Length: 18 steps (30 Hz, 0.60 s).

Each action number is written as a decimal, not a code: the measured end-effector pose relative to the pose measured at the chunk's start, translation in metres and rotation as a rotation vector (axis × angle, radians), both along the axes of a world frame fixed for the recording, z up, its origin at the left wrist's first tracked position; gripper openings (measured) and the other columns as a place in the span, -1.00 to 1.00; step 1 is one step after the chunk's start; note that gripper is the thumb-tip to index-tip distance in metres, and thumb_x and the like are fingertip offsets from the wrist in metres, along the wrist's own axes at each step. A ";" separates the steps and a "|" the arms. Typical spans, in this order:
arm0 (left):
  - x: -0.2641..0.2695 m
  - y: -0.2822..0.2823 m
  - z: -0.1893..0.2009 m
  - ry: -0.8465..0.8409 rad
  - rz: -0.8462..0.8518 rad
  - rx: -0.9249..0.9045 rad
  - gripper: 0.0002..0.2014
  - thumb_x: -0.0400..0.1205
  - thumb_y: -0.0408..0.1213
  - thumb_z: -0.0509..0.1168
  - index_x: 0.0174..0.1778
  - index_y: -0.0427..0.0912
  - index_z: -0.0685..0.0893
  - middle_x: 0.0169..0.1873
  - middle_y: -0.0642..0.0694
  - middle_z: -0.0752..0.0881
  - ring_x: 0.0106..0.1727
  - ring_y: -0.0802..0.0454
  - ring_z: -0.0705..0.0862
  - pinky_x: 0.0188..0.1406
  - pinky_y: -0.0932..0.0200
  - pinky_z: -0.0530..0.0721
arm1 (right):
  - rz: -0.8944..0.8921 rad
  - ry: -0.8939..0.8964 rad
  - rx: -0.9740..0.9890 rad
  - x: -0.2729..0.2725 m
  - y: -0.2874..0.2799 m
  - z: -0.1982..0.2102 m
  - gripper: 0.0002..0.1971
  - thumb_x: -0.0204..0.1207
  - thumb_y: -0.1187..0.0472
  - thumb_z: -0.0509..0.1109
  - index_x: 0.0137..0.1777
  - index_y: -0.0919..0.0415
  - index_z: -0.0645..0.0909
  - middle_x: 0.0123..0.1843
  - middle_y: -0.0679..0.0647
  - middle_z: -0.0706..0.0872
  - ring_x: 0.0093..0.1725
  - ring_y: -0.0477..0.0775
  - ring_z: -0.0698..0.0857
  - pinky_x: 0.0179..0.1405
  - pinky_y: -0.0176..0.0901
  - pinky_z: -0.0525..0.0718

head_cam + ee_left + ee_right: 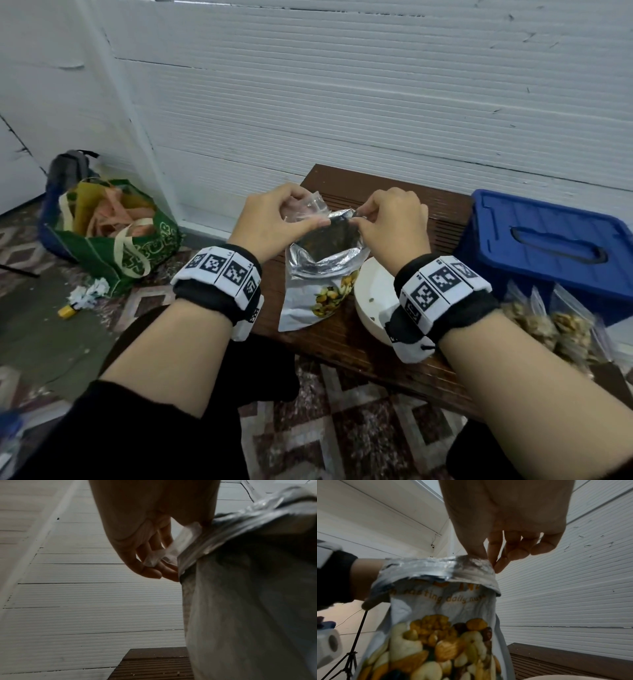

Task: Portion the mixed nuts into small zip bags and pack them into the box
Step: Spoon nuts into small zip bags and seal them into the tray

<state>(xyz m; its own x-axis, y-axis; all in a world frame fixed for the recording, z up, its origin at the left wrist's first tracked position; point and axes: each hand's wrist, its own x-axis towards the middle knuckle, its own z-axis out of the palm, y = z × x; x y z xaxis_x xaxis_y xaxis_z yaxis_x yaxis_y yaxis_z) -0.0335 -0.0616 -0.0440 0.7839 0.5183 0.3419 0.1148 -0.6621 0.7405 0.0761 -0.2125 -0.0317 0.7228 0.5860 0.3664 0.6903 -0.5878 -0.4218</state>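
Left hand (274,219): pinches the nut pouch (320,274) rim, with an empty clear zip bag (305,205) tucked in its fingers.
Right hand (394,222): pinches the opposite rim.
Why: likely holding the foil mouth spread for pouring or scooping.
Below right wrist: white bowl (371,301) on the worktop (442,219).
Right of hands: filled zip bags (548,325); blue box (548,246), lid still closed, blocking packing.
Left of hands: green tote (113,233) on the floor.

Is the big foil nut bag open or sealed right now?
Open. The foil nut bag stands with its mouth spread wide, the left hand and right hand pinching opposite sides of its rim, with the dark inside visible.
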 end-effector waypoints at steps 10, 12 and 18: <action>0.001 0.001 -0.006 -0.035 -0.011 0.004 -0.66 0.34 0.02 0.59 -0.07 0.21 0.61 -0.24 0.29 0.67 -0.18 0.43 0.66 -0.19 0.57 0.59 | 0.189 -0.052 -0.163 -0.015 0.003 0.001 -0.84 0.62 0.03 0.27 0.02 -0.10 0.70 -0.10 -0.10 0.72 0.16 0.03 0.44 0.02 -0.06 0.09; 0.000 0.001 -0.006 -0.038 -0.009 0.002 -0.64 0.34 0.00 0.60 -0.03 0.14 0.63 -0.23 0.30 0.66 -0.18 0.45 0.65 -0.19 0.60 0.57 | 0.150 -0.095 -0.126 -0.014 0.001 0.005 -0.81 0.65 0.05 0.25 0.06 -0.08 0.72 -0.08 -0.10 0.70 0.16 0.03 0.42 0.02 -0.06 0.09; -0.001 -0.002 -0.007 -0.045 -0.033 0.007 -0.63 0.35 -0.02 0.61 -0.01 0.13 0.63 -0.21 0.30 0.66 -0.19 0.62 0.60 -0.17 0.65 0.53 | 0.139 -0.257 -0.041 -0.014 -0.009 0.009 -0.85 0.61 0.14 0.29 -0.03 0.07 0.70 -0.17 -0.09 0.70 0.04 0.08 0.48 -0.05 -0.10 0.08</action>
<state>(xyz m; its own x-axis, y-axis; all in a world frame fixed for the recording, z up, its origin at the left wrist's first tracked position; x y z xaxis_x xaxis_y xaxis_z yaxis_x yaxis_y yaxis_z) -0.0342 -0.0641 -0.0508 0.7842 0.4897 0.3811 0.0593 -0.6705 0.7395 0.0620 -0.2218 -0.0230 0.5216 0.6907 0.5008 0.8463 -0.4934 -0.2009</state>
